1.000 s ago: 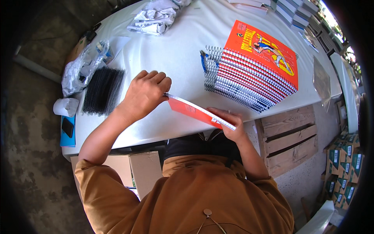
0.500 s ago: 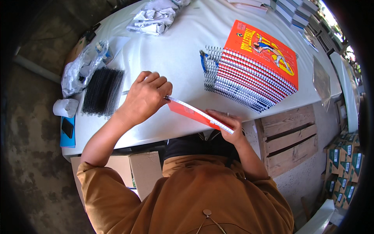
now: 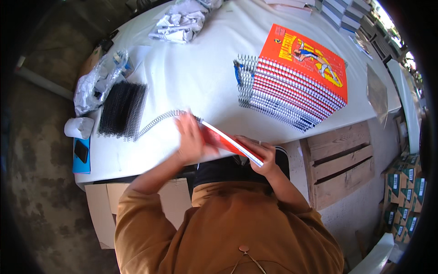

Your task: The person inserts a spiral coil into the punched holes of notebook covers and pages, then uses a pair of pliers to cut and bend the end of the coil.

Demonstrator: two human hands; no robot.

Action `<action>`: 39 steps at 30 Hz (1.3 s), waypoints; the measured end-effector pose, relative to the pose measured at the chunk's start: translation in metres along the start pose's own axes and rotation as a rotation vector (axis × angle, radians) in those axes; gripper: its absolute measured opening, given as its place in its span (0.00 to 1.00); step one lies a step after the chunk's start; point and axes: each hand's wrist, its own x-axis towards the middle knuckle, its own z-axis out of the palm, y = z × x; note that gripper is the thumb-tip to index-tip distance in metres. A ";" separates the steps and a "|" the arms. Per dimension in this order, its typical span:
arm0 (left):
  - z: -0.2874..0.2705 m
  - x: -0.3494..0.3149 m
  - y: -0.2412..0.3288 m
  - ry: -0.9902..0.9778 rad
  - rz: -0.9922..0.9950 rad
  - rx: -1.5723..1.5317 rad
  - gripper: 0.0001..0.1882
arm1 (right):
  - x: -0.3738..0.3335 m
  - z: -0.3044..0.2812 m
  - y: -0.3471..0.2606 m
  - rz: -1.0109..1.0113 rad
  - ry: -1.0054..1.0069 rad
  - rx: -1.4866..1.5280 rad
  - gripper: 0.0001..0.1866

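Observation:
A red-covered notebook [image 3: 223,142] is tilted spine-up over the table's near edge. My right hand [image 3: 263,154] grips its right end, thumb and fingers on either side. At the notebook's left end is my left hand [image 3: 190,138], its fingers smeared by motion; whether it pinches anything is unclear. A long wire coil [image 3: 159,119] arcs from the notebook's left corner across the table toward a pile of black spiral coils [image 3: 121,110]. Ahead to the right stands a tall stack of spiral-bound red notebooks [image 3: 303,64], with more coils [image 3: 247,82] sticking out at its left side.
Crumpled plastic bags [image 3: 180,23] lie at the far side and the left edge of the white table [image 3: 205,68]. A white roll [image 3: 79,127] and a dark phone [image 3: 81,150] on a blue item sit at left. A wooden pallet [image 3: 340,166] and stacked boxes [image 3: 404,196] stand at right.
My left hand has moved down and toward me, and a coil now shows stretching left from the notebook. The notebook and right hand have shifted slightly down and left.

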 end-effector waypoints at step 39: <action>-0.027 0.012 0.061 -0.030 0.591 -0.092 0.40 | -0.003 0.008 -0.004 -0.029 0.057 -0.012 0.22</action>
